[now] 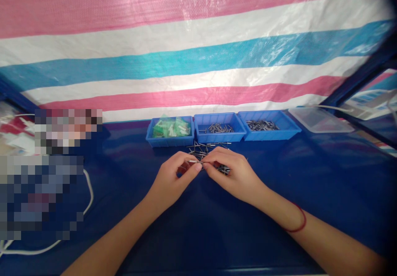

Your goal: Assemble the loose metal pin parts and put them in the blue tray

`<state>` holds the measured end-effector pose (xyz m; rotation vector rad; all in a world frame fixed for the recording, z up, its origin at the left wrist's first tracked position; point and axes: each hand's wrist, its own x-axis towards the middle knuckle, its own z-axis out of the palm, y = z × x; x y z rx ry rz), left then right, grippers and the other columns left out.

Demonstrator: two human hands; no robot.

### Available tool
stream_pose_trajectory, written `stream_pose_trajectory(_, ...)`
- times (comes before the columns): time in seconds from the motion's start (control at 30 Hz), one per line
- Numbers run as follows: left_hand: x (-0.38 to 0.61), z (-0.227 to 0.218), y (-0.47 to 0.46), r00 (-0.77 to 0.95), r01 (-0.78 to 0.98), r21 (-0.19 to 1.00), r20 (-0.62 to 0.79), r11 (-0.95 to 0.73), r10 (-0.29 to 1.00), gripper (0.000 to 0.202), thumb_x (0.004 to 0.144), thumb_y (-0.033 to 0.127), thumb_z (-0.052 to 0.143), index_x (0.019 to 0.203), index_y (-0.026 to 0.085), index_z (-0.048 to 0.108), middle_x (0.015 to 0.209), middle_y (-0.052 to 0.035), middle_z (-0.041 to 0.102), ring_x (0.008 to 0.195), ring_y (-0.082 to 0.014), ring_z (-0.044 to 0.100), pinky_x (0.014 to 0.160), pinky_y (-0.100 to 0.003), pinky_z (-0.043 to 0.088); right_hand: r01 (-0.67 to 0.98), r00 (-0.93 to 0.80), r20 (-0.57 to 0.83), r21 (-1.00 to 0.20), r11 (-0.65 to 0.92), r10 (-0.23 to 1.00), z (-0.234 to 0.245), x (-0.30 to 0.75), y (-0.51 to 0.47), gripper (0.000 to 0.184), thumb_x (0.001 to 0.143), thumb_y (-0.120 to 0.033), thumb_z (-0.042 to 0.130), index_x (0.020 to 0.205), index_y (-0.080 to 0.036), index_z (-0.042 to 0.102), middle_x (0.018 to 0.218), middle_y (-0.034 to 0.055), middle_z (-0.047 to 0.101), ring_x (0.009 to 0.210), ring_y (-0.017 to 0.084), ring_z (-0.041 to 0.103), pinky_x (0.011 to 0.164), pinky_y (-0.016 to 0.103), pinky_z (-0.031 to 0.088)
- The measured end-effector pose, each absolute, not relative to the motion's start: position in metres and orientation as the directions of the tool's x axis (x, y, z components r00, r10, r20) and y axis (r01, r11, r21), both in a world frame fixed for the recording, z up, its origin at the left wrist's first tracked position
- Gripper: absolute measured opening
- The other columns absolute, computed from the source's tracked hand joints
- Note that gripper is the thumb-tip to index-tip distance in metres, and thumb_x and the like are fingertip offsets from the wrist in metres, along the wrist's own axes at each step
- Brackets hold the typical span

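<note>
My left hand (175,176) and my right hand (233,172) meet at the middle of a dark blue table (198,226). Both are closed in a pinch, fingertips touching. Between them they hold a thin metal pin (194,161). My right hand also cups a small bundle of pins (223,169). A loose heap of metal pins (205,148) lies on the table just beyond my fingers.
Three blue trays stand in a row behind the heap: one with green plastic pieces (170,129), two with metal pins (219,128) (266,125). A clear plastic lid (319,120) lies at the far right. A white cable (88,193) curves at the left. A striped tarp (198,40) hangs behind.
</note>
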<state>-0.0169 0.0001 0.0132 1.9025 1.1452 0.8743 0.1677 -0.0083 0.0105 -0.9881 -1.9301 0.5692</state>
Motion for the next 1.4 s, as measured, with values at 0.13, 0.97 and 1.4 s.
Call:
stream_pose_trajectory(0.13, -0.019, 0.016, 0.0, 0.404, 0.489, 0.782, 0.19, -0.387, 0.895, 0.021, 0.088, 0.035, 0.054, 0.098, 0.019, 0.062, 0.084, -0.0019, 0.064, 0.071, -0.0133, 0.059, 0.064, -0.024, 0.047, 0.442, -0.285, 0.488, -0.697, 0.565, 0.825, 0.007, 0.173, -0.002, 0.014, 0.086, -0.019, 0.052, 0.079, -0.02, 0.065, 0.076, 0.0036, 0.066, 0.07, 0.015, 0.059, 0.063, 0.028, 0.046)
stream_pose_trajectory(0.97, -0.027, -0.018, 0.01, 0.56, 0.774, 0.218, 0.204, -0.595, 0.803, 0.071, 0.085, 0.06, 0.047, 0.141, 0.017, 0.037, 0.147, -0.0171, 0.033, 0.135, -0.0345, 0.029, 0.109, -0.053, 0.028, 0.888, -0.19, 0.313, -0.349, 0.299, 0.931, 0.032, 0.253, 0.02, 0.04, 0.086, -0.048, 0.052, 0.105, -0.016, 0.066, 0.101, 0.0115, 0.066, 0.094, 0.026, 0.062, 0.086, 0.04, 0.048)
stream_pose_trajectory(1.4, 0.003, -0.018, 0.004, 0.578, 0.742, 0.259, 0.22, -0.618, 0.786, 0.064, 0.09, 0.053, 0.041, 0.138, 0.012, 0.038, 0.148, -0.0161, 0.033, 0.137, -0.0295, 0.027, 0.113, -0.047, 0.026, 0.822, -0.468, 0.223, -0.246, 0.514, 0.855, -0.04, 0.229, -0.038, 0.099, 0.075, -0.066, 0.055, 0.149, -0.011, 0.018, 0.152, 0.0192, 0.023, 0.141, 0.035, 0.017, 0.111, 0.055, 0.023)
